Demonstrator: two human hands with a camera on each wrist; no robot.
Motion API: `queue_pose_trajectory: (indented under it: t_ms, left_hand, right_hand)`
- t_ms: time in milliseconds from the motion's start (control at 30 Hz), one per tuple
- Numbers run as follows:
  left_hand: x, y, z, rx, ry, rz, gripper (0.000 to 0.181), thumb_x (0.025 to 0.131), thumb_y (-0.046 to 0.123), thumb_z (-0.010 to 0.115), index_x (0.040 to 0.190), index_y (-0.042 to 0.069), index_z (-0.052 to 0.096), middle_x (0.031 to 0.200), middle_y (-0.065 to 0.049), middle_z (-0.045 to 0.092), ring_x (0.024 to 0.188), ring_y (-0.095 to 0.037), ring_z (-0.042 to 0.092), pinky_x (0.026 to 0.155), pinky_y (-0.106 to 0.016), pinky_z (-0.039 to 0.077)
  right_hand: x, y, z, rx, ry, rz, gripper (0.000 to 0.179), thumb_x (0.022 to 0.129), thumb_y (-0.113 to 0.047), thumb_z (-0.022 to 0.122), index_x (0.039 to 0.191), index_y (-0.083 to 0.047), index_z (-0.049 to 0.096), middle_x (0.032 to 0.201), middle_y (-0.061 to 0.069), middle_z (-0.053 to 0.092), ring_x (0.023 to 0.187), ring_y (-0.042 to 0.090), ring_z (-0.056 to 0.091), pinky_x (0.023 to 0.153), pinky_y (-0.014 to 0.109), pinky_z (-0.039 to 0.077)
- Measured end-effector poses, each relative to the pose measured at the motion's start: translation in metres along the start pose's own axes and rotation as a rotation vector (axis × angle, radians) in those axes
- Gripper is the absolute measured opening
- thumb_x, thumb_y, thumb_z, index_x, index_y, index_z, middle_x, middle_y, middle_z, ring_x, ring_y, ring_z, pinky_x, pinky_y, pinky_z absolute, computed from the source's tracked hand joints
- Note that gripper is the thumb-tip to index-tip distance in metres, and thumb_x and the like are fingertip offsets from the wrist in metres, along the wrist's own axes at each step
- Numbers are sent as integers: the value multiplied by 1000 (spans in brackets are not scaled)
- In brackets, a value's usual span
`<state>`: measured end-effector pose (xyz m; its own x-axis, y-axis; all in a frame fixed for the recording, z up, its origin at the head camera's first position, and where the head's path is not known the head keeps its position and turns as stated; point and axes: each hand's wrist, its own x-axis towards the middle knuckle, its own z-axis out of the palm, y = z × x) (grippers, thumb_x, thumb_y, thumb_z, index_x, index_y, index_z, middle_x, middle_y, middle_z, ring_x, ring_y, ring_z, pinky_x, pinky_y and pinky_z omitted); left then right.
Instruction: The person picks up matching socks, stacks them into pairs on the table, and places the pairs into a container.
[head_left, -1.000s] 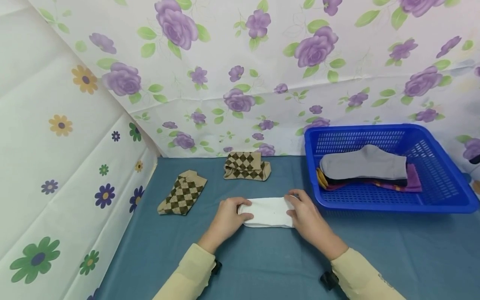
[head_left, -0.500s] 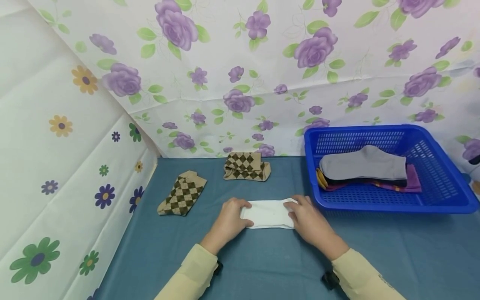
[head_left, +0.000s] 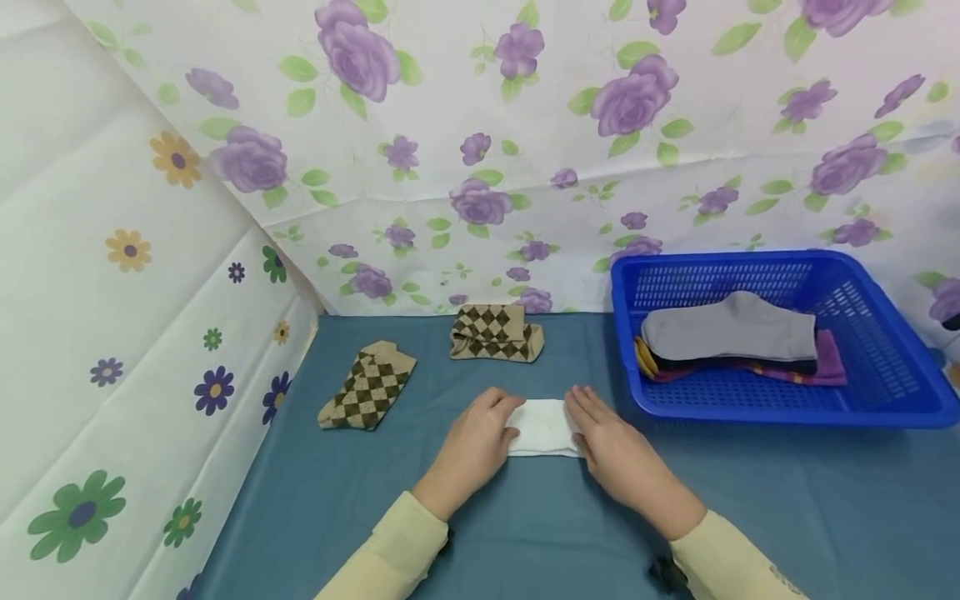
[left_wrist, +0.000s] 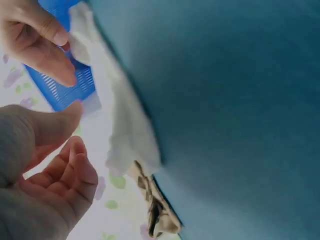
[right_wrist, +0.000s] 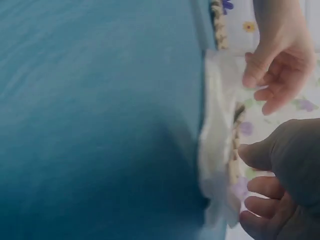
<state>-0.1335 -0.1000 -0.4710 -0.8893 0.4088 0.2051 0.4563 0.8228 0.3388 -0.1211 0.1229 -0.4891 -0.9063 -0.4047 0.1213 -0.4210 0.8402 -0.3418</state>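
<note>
A white sock, its ends covered by my hands in the head view, lies flat on the blue-green cloth. My left hand is over its left end; the left wrist view shows these fingers loosely bent, with nothing gripped between thumb and fingers. Over the right end, my right hand has its fingers fairly straight, resting on or just above the fabric. Behind the hands lie two argyle socks in beige and dark brown: a tilted one at left and a folded one near the wall.
At the right stands a blue plastic basket. Inside it, a grey sock lies on top of darker, purple and yellow ones. A flowered sheet rises behind the table, and another borders the left side.
My left hand has slid right over the white sock, covering more of its left end. My right hand's fingers have gone from pinching the sock's end to lying straighter on it.
</note>
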Motion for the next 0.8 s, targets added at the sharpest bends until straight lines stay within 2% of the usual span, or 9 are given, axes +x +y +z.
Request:
queue_pose_trajectory:
  t_ms: [67, 133, 333, 400, 500, 600, 733, 800]
  left_hand:
    - [0, -2, 5, 39, -59, -14, 47, 81, 14, 73, 125, 10, 57, 110, -4, 56, 99, -16, 57, 81, -27, 52]
    - [1, -5, 9, 21, -113, -64, 54, 78, 15, 76, 128, 8, 55, 112, -6, 56, 101, -18, 57, 83, -30, 51]
    - [6, -19, 13, -210, -214, -270, 64, 72, 20, 82, 129, 9, 54, 115, -8, 54, 96, -19, 54, 83, -34, 49]
    - [8, -22, 12, -237, -233, -281, 66, 70, 21, 83, 128, 8, 55, 113, -9, 54, 92, -17, 52, 80, -33, 48]
    - [9, -21, 8, -229, -256, -252, 66, 70, 22, 83, 128, 8, 56, 111, -9, 55, 87, -15, 51, 76, -30, 47]
    - [10, -19, 1, -212, -210, -237, 57, 74, 26, 80, 125, 9, 59, 110, -9, 58, 90, -16, 55, 76, -31, 49]
    - [13, -18, -6, -214, -95, -292, 47, 81, 28, 74, 122, 9, 61, 113, -12, 59, 100, -25, 59, 82, -39, 51]
    - [15, -20, -6, -205, -87, -335, 50, 82, 31, 72, 124, 7, 59, 117, -15, 58, 105, -30, 58, 86, -43, 50]
  right_hand:
    - [-2, 3, 5, -11, -29, 10, 57, 94, -19, 57, 144, -4, 35, 150, 14, 33, 140, 30, 30, 106, 47, 36]
    - [-5, 6, 9, -28, -44, 16, 59, 94, -20, 56, 145, -2, 31, 151, 15, 31, 140, 30, 28, 107, 47, 35]
    - [-8, 12, 15, -63, -49, -11, 58, 95, -22, 55, 144, -1, 32, 151, 16, 31, 141, 31, 27, 108, 47, 34]
    - [-8, 13, 15, -66, -63, -17, 57, 95, -23, 54, 144, -2, 33, 151, 16, 31, 141, 31, 27, 108, 47, 34]
    - [-6, 12, 11, -38, -81, 12, 58, 95, -27, 55, 144, -3, 34, 152, 15, 29, 141, 30, 27, 108, 47, 34]
    - [-2, 9, 5, 27, -69, 81, 63, 94, -31, 56, 144, -1, 32, 152, 17, 28, 141, 33, 27, 107, 50, 34]
    - [1, 7, -1, 69, -35, 208, 67, 94, -33, 55, 143, 6, 30, 149, 26, 29, 135, 40, 34, 102, 54, 37]
    - [2, 8, -1, 62, -34, 265, 67, 95, -33, 53, 142, 8, 29, 148, 29, 28, 133, 42, 36, 101, 54, 38]
